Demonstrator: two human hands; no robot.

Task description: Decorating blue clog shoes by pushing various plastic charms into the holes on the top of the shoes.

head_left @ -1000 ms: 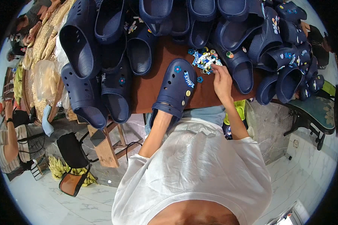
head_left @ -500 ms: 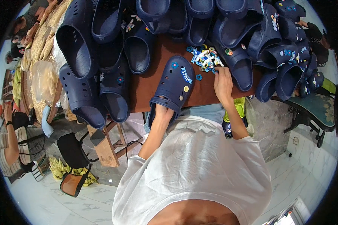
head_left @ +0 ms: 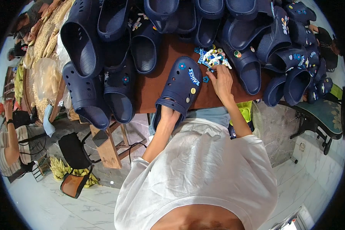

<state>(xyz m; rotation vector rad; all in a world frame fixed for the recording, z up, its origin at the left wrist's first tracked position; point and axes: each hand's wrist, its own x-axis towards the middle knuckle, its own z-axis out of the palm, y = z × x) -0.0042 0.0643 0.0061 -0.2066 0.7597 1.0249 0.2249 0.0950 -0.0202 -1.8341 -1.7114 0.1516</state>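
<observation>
Open tabletop (head_left: 149, 88) lies left of the held clog (head_left: 171, 86); piled clogs (head_left: 208, 32) block beyond.

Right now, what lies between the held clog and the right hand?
Head view: a blue flower charm lies on the brown surface between the held clog and the right hand.

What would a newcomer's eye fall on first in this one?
First, the crowd of navy clogs spread over the far part and both sides of the brown table covering. Next, the decorated clog at the centre, the left hand partly inside its heel opening. To its right, the right hand is at a bright heap of small charms.
</observation>
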